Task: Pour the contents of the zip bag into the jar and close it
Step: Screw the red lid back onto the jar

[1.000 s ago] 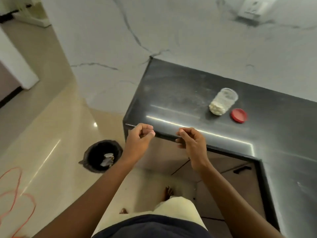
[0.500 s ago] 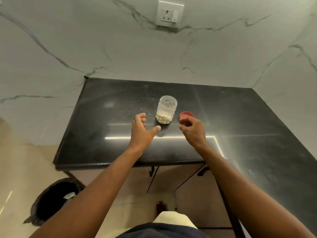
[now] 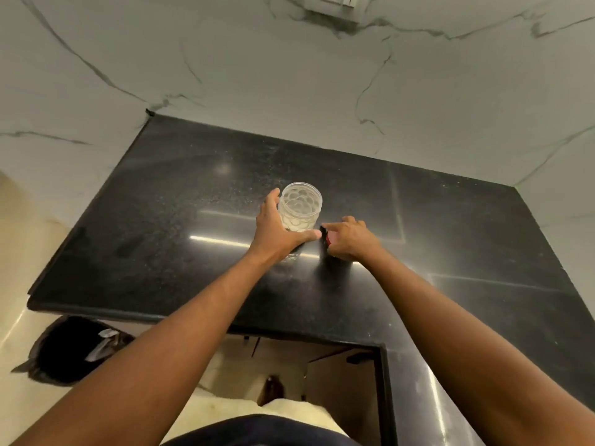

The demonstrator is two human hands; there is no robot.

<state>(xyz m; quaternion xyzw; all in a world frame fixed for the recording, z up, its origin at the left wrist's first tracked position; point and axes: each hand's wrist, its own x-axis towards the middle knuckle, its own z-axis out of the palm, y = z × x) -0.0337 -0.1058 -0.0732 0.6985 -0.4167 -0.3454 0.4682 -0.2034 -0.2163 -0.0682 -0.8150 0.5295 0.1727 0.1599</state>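
A clear plastic jar (image 3: 301, 206) stands upright and uncapped on the black counter (image 3: 167, 226), filled with white round pieces. My left hand (image 3: 277, 231) wraps around the jar's left and near side, thumb under its front. Right of the jar, my right hand (image 3: 349, 238) covers the red lid (image 3: 329, 240), fingers closed on it; only a sliver of red shows. The lid is at counter level. No zip bag is on the counter.
A black bin (image 3: 69, 349) with a crumpled clear bag inside sits on the floor at lower left. The counter meets marble walls behind and right. A wall socket (image 3: 335, 4) is at top. Cabinet doors lie below the counter edge.
The view swung from the bin and floor up to the counter. Both hands moved forward: the left one closed around the jar, the right one came down on the red lid.
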